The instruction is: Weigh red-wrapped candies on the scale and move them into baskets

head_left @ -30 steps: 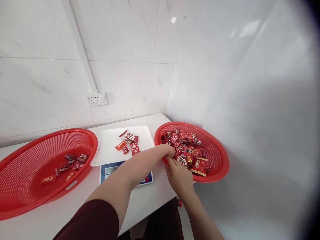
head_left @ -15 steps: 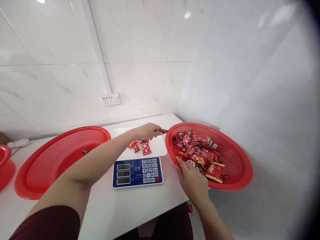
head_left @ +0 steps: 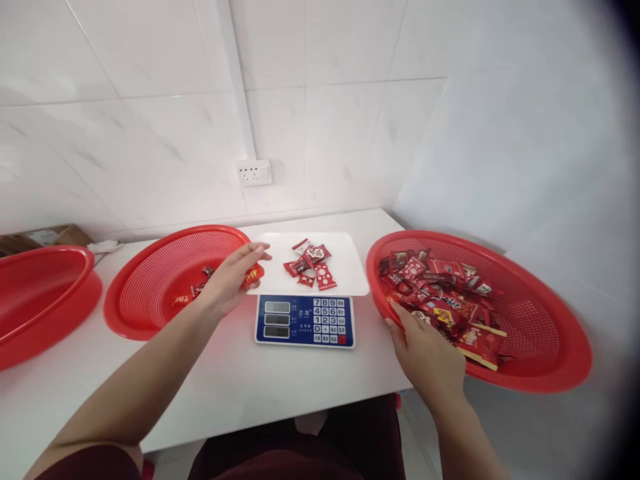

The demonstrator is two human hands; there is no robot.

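My left hand (head_left: 231,279) is closed on a red-orange snack packet (head_left: 253,273), between the left basket and the scale tray. Several small red snack packets (head_left: 311,257) lie on the white tray (head_left: 345,253) of a blue digital scale (head_left: 295,322). My right hand (head_left: 430,357) grips the near-left rim of a red mesh basket (head_left: 545,347), thumb on the inside. That basket is tilted and holds a heap of red packets (head_left: 440,283). A few packets (head_left: 197,289) sit in the left red basket (head_left: 143,290), partly behind my left hand.
Another red basket (head_left: 40,313) stands at the far left, with a cardboard box (head_left: 70,235) behind it. A wall socket (head_left: 254,172) sits above the white table (head_left: 300,383). The right basket overhangs the table's right edge, beside the wall.
My left hand has moved left from the right basket's rim across the tray and now holds a red-orange packet. The view has turned left. My right hand stays on the basket rim.
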